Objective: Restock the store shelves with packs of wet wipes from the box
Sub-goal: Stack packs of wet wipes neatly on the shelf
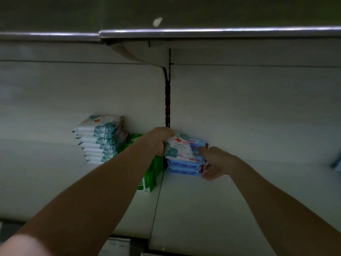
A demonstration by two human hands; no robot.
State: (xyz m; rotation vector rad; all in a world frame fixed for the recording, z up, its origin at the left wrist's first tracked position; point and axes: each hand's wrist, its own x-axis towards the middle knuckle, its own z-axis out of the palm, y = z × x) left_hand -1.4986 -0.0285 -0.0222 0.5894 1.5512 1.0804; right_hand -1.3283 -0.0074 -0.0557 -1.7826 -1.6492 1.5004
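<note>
While the left hand (158,140) grips the left end of the white pack (178,147), lying long axis left-to-right atop the blue stack (184,167) at the back of the shelf (203,209), the right hand (215,161) pinches that stack's right end, forefinger on top.

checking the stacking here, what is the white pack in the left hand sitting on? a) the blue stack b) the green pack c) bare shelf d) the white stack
a: the left hand holds the white pack on top of the blue stack, to the right of the white stack and the green pack.
</note>
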